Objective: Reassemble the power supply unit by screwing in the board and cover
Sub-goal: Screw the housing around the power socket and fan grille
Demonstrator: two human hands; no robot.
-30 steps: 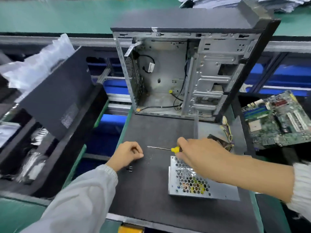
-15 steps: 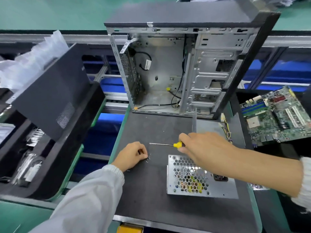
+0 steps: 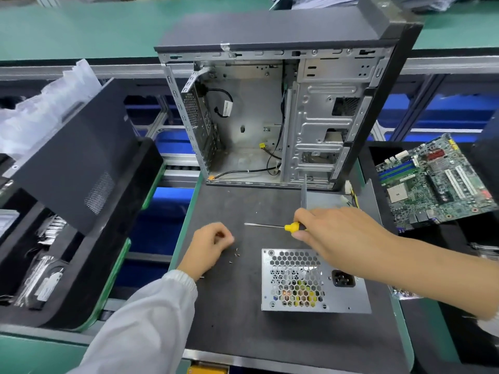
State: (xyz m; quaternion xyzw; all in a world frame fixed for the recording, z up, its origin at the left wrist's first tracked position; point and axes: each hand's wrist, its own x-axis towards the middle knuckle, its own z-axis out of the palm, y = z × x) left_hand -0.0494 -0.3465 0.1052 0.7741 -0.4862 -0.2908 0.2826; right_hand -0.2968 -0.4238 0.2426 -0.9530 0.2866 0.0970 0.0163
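Since a second ago little has moved: our left hand [image 3: 210, 245] has crept a bit toward the loose screws [image 3: 235, 255], and the right hand [image 3: 337, 233] has stayed on the screwdriver [image 3: 272, 226].

Landmark: the power supply unit [image 3: 314, 282], lying on the dark mat [image 3: 229, 319], honeycomb grille facing up.

- Left hand: left of the PSU, fingers curled in over the mat just beside the screws. It may be pinching one screw, we cannot tell.
- Right hand: just behind the PSU, gripping the yellow handle; the shaft points left, lying flat just over the mat.
- Screws: a small scatter on the mat, between the left hand and the PSU.
- A flat grey metal panel [image 3: 324, 202] lies behind the PSU, probably its cover.

Handling, our judgement: the PSU is a stiff sheet-metal box, fairly heavy, won't flex. Take it by the side walls, not the thin grille; edges may be sharp. Screws are tiny, light and roll easily, so pinch with fingertips.

Containers:
- Open PC case [image 3: 270, 117] standing behind the PSU: mostly stripped, a few loose cables inside.
- Black bin [image 3: 378, 157] to the right: a green motherboard [image 3: 437, 182].
- Black tray [image 3: 81, 265] far left: a dark side panel [image 3: 73, 157] leaning in it, bagged parts below, not identifiable.
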